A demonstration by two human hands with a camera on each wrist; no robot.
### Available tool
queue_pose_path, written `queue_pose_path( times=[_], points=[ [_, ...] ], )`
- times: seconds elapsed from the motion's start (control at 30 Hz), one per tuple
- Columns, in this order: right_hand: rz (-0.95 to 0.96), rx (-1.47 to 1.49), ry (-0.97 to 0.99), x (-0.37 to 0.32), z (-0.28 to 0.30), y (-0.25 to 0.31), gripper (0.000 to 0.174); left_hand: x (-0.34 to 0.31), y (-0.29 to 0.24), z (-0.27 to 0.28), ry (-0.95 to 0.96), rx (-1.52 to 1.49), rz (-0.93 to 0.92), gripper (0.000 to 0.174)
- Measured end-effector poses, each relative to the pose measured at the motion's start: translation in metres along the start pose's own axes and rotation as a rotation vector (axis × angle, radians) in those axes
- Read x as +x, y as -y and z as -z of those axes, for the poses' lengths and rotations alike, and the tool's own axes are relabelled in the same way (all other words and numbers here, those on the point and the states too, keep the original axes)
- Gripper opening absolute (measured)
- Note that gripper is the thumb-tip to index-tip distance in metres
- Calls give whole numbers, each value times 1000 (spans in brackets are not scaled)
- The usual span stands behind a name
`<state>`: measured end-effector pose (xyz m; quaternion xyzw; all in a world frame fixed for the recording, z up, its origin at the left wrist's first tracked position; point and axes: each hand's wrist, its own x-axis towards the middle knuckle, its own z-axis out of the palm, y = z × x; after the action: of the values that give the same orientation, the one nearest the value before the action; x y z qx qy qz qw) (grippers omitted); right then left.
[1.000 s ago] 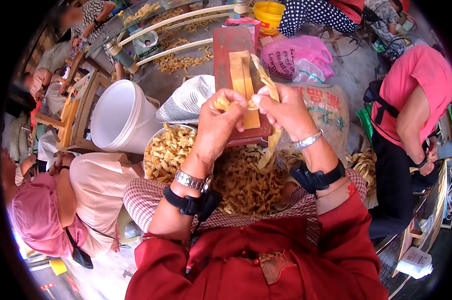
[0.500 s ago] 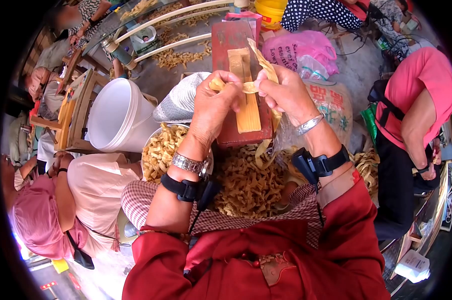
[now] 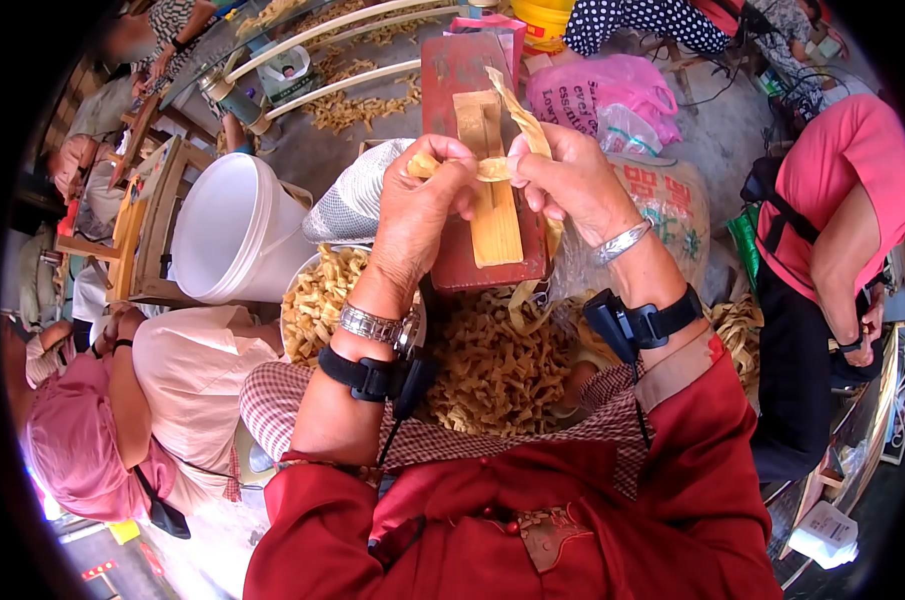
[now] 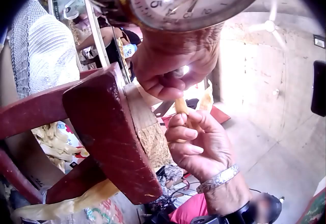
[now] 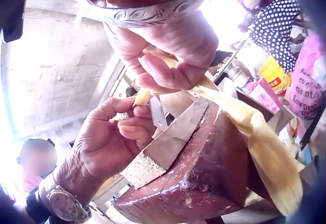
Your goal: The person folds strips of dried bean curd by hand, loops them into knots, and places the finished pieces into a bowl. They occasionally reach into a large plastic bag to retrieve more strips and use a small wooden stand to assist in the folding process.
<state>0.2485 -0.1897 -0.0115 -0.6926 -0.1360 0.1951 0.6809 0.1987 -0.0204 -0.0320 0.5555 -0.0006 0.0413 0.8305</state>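
Note:
A long, pliable pale-yellow strip (image 3: 492, 169) is stretched between both hands, above a wooden block (image 3: 498, 235) on a red bench (image 3: 450, 80). My left hand (image 3: 424, 200) pinches one end between thumb and curled fingers, with a bit of the strip sticking out past them. A short way along, my right hand (image 3: 574, 185) pinches the same strip. The strip's long tail (image 5: 267, 152) runs out past the right hand and droops beside the bench. Between the hands and the block, a thin metal blade (image 5: 159, 113) stands up in the right wrist view.
Under the bench lies a heap of short, twisted yellow pieces (image 3: 497, 375). More fill a basin (image 3: 322, 305) at the left, beside a white bucket (image 3: 227, 230). A printed sack (image 3: 662, 200) and a pink bag (image 3: 592, 95) are at the right. People sit on both sides.
Both hands have moved farther from the body, along the block, with the strip still pinched between them. The stretch between the hands now lies straighter, and the head view has shifted slightly.

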Motion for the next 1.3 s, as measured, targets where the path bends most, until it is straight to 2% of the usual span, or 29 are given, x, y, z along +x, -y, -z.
queue_pose_path(
  times=[0.13, 0.23, 0.3, 0.37, 0.4, 0.5, 0.57, 0.7, 0.73, 0.9, 1.0, 1.1, 1.17, 1.23, 1.27, 1.3],
  points=[
    [136, -241, -8, 9, 0, -21, 11, -1, 9, 2, -32, 70, 20, 2],
    [91, -299, -63, 7, -4, -24, 10, -1, 13, 4, -90, 183, 51, 1],
    [17, -207, -71, 4, 0, -32, 11, 2, 16, 6, -151, 238, 33, 1],
    [159, -389, -117, 7, 18, -53, 11, 0, 15, 8, -121, 150, 40, 1],
    [135, -278, -151, 5, 23, -58, 11, -1, 13, 9, -106, 107, 44, 1],
    [-16, -215, -279, 8, 37, -65, 20, -11, 6, 6, -99, 22, 132, 7],
    [-182, 185, -216, 7, 44, -64, 28, -20, 3, 6, -79, -8, 167, 14],
    [-3, 397, -186, 9, 39, -72, 34, -41, -4, 6, -8, -49, 223, 27],
    [22, 383, -179, 8, 37, -73, 28, -47, -5, 7, 17, -65, 230, 31],
    [28, 385, -156, -6, 44, -80, 30, -91, -7, 15, 105, -144, 335, 34],
    [52, 327, -143, -22, 47, -66, 31, -123, 3, 24, 119, -110, 527, 32],
    [102, 288, -106, -39, 48, -63, 34, -151, 26, 41, 198, 12, 760, 27],
    [53, 224, -126, -56, 32, -49, 32, -161, 40, 46, 227, 297, 861, 40],
    [17, 148, -118, -74, 20, -44, 31, -167, 50, 49, 369, 638, 779, 46],
    [45, 124, -91, -85, 11, -46, 29, -174, 64, 56, 454, 1021, 610, 52],
    [88, 92, -69, -95, 0, -50, 27, -174, 66, 54, 396, 792, 721, 54]
  ],
)
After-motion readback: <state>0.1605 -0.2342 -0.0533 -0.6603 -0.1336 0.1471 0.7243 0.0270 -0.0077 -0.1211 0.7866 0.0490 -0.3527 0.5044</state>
